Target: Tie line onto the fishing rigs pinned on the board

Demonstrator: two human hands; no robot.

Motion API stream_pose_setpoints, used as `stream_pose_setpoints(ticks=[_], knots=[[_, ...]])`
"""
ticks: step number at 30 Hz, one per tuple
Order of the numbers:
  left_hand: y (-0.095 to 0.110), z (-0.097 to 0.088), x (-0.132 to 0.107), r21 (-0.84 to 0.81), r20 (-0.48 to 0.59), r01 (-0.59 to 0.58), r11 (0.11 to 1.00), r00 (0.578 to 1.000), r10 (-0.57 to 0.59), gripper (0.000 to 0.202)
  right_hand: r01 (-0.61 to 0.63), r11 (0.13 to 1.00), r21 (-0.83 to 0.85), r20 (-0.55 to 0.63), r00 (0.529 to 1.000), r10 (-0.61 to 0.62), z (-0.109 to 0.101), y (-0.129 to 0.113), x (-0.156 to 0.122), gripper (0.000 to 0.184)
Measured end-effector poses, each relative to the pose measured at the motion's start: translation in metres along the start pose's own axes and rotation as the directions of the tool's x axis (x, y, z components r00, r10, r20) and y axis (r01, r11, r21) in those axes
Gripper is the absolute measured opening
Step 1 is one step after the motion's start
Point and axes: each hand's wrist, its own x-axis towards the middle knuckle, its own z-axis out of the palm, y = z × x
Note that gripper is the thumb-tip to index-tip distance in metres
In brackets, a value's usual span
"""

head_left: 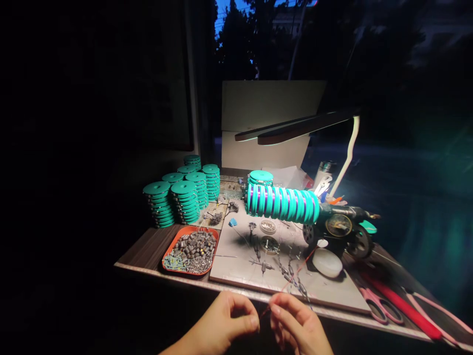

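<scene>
My left hand (233,320) is closed in a pinch just in front of the table edge. Close beside it, my right hand (297,323) pinches too, thumb against forefinger. A short stretch of thin reddish line (264,311) spans the small gap between my fingertips. From my right hand a red line (301,267) slants up over the board towards a white rounded block (327,262). Just beyond my fingers, several dark sinkers (291,278) on thin strands lie on the pale board (236,264). Whatever small piece sits inside either pinch is hidden.
An orange tray (163,254) holds sinkers and small metal parts. Teal foam spools (157,188) stand stacked at the left; more sit on a winder (284,203). Pink scissors (382,305), a red bar (402,305) and pink-handled pliers (436,315) lie right. A lamp (306,125) overhangs.
</scene>
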Motion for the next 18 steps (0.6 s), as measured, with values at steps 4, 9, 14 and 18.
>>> stream_pose_setpoints(ticks=[4, 9, 14, 18], knots=[[-0.001, 0.002, -0.003, 0.102, -0.074, -0.037, 0.994, 0.996, 0.044, 0.025, 0.115, 0.990, -0.087, -0.030, 0.993, -0.118, -0.003, 0.002, -0.002, 0.040], [0.006, 0.008, -0.008, 0.362, -0.143, -0.060, 0.930, 0.982, 0.119, 0.019, 0.025, 0.994, -0.108, 0.056, 0.998, -0.019, 0.003, 0.001, 0.000, 0.046], [0.008, 0.010, -0.007, 0.433, -0.131, -0.087, 0.897, 0.978, 0.159, 0.020, 0.099, 0.985, -0.143, 0.040, 0.995, -0.094, 0.005, 0.002, 0.000, 0.043], [-0.001, 0.007, -0.003, 0.277, -0.127, -0.100, 0.956, 0.982, 0.140, 0.020, 0.055, 0.998, -0.041, -0.001, 0.998, -0.055, 0.003, 0.001, -0.006, 0.039]])
